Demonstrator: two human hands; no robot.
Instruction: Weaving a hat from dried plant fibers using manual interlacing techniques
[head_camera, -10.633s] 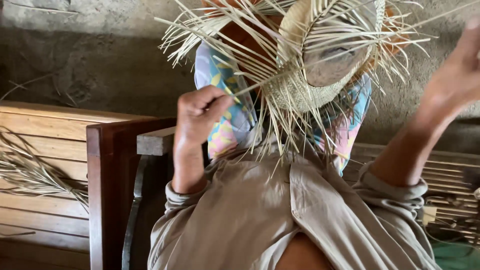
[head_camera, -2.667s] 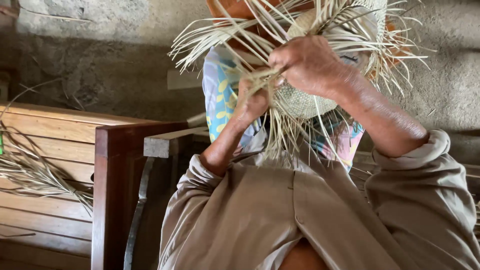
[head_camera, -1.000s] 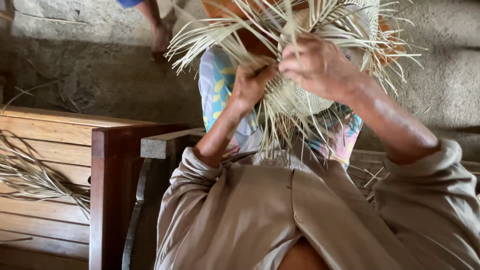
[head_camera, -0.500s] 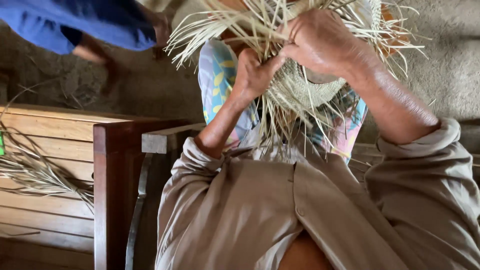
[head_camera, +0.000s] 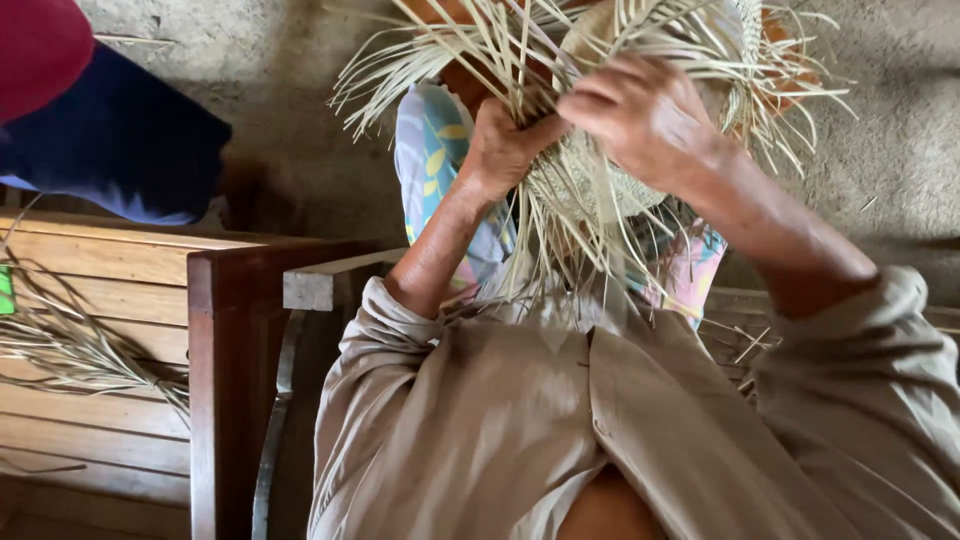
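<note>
A half-woven straw piece (head_camera: 590, 180) with many loose pale strands sticking out sits on my lap, over my colourful patterned trousers (head_camera: 430, 150). My left hand (head_camera: 500, 145) grips a bunch of strands at the left side of the weave. My right hand (head_camera: 645, 115) is closed over the top of the woven part, fingers pinching strands. My beige shirt (head_camera: 520, 420) fills the lower part of the view.
A dark wooden chair arm (head_camera: 225, 330) stands at my left, beside a slatted wooden bench (head_camera: 90, 290) with a bundle of loose straw (head_camera: 70, 350) on it. Another person in blue and red clothing (head_camera: 100, 130) is at the upper left, on the concrete floor (head_camera: 890, 150).
The other person has come closer at the upper left, now filling that corner. Both my hands stay on the straw weave, shifting slightly as they work the strands.
</note>
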